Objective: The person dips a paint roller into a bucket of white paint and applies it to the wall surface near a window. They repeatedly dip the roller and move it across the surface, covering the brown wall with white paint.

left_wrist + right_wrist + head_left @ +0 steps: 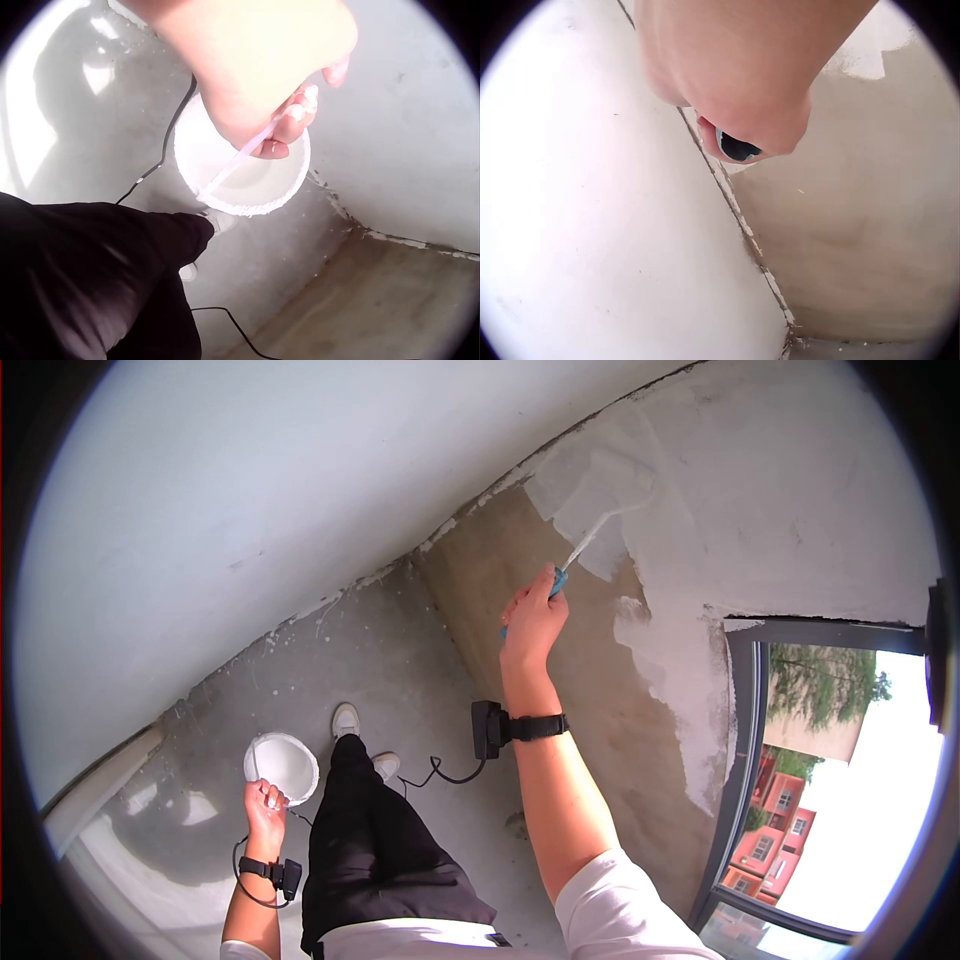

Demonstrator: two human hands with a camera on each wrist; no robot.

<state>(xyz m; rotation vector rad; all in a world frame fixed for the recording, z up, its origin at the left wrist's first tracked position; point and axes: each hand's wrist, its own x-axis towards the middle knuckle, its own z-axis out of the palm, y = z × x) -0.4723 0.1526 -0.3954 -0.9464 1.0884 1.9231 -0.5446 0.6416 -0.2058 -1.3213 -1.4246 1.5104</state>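
My right hand (535, 625) grips the blue handle (559, 582) of what looks like a paint roller, arm stretched toward the wall. From the handle a white-coated rod (592, 536) runs up to the painted patch, where its white head blends into the wall. The right wrist view shows the dark butt end (739, 147) of the handle poking out of the fist. Low on the other side, my left hand (264, 812) holds a white bucket (259, 204) by its pale handle strip (236, 166). White coating crusts the bucket's rim, and its inside looks pale.
The wall (560, 690) is part bare brown, part coated white. A white slanting surface (250, 510) meets it along a rough seam. At right is a framed window (745, 690). White-spotted grey floor (350, 630) lies below; a black cable (455, 775) hangs near my legs.
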